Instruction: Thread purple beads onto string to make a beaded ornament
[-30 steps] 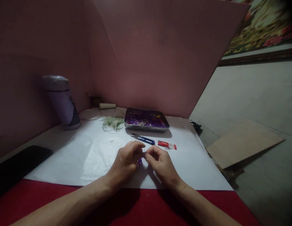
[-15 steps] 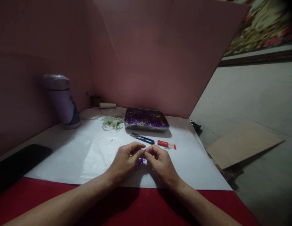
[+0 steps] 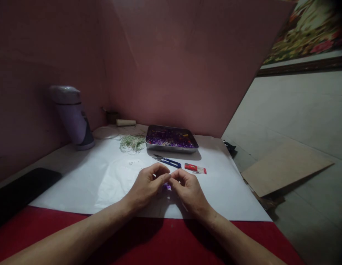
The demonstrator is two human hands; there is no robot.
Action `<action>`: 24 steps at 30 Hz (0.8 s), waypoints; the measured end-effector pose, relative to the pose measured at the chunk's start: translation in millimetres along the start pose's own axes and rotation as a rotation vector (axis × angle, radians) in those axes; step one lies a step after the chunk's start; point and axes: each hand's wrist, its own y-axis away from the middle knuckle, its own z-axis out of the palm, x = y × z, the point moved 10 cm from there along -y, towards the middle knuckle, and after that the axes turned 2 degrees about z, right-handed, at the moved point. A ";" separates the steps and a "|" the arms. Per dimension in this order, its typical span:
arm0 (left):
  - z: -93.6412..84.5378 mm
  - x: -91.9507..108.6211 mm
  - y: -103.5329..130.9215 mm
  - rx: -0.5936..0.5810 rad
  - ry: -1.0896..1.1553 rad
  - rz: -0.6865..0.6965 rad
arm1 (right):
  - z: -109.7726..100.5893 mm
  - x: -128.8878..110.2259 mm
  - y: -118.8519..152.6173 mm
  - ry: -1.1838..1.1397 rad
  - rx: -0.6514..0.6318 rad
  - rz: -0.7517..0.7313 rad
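Fingertip to fingertip, my left hand (image 3: 148, 183) and my right hand (image 3: 189, 188) pinch together above the white sheet (image 3: 242, 195). Just below the meeting fingertips shows a small purple beaded piece (image 3: 166, 186), partly covered by the fingers. Any thread between the fingertips is too fine to make out. Beyond my hands lie blue thread snips (image 3: 171, 162) and a red-and-clear packet (image 3: 195, 168), which looks like a needle pack. A metal tray (image 3: 173, 149) of purple beads stands farther back, beside a tangle of pale green thread (image 3: 132, 143).
A lilac bottle (image 3: 73, 119) stands at the left, with a black flat object (image 3: 30, 184) nearer me. A pale roll (image 3: 126, 122) lies by the pink wall panel (image 3: 165, 66). A few tiny bits (image 3: 130, 163) dot the sheet. Right of the table is a brown board (image 3: 286, 167).
Both hands stay pinched together in nearly the same place. The purple piece beneath the fingertips has shifted slightly, and the left fingers have moved a little.
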 end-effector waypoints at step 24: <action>-16.8 -8.2 -3.9 0.161 0.016 -0.061 | 6.8 17.5 -3.1 -0.317 -0.032 0.124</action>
